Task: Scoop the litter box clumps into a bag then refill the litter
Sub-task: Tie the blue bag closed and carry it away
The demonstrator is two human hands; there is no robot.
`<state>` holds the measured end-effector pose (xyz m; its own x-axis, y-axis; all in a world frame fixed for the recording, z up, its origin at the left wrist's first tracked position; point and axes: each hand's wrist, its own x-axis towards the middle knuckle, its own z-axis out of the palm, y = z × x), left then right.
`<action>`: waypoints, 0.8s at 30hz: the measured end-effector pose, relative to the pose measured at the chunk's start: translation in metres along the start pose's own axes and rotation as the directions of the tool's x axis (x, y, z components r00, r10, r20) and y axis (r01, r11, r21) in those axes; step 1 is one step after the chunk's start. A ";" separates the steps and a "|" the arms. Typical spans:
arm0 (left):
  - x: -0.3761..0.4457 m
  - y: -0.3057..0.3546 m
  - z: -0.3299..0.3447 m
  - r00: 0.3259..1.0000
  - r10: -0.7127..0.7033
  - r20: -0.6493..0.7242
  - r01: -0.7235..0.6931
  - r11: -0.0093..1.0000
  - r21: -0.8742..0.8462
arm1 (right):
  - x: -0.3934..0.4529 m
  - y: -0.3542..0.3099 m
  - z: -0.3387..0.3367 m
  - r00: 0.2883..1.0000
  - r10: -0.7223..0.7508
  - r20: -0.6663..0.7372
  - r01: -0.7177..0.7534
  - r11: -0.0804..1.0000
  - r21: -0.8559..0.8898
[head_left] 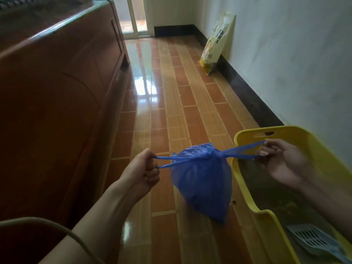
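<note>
A blue plastic bag (203,180) hangs in the air between my hands, bulging with its load and knotted at the top. My left hand (142,172) grips the bag's left handle strip in a fist. My right hand (280,161) pinches the right handle strip, and both strips are stretched taut sideways. The yellow litter box (247,189) sits on the floor at the lower right, with dark litter inside. A grey slotted scoop (312,240) lies in the box near its front corner. A yellow and white litter bag (217,42) leans upright against the far right wall.
A tall brown wooden cabinet (62,96) fills the left side. Glossy orange floor tiles (171,103) run down the corridor to a glass door (135,16) at the back. A white wall with a dark skirting board (253,100) borders the right. A beige cord (57,225) crosses the bottom left.
</note>
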<state>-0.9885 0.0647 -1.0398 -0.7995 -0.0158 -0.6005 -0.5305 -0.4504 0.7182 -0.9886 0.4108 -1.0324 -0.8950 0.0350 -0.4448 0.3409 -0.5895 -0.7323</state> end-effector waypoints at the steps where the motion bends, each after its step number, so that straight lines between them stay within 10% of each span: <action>1: 0.002 -0.002 -0.003 1.000 -0.012 0.002 0.012 1.000 0.008 | 0.001 0.002 -0.005 1.000 0.009 -0.009 -0.009 1.000 0.004; 24: 0.031 -0.027 -0.028 0.992 -0.116 -0.047 0.120 0.988 0.100 | 0.017 0.014 -0.070 0.956 0.074 -0.283 -0.082 0.996 -0.016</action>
<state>-0.9907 0.0517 -1.0875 -0.7184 -0.0056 -0.6956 -0.6482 -0.3574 0.6724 -0.9795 0.4595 -1.0860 -0.7490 0.2180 -0.6257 0.4180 -0.5771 -0.7015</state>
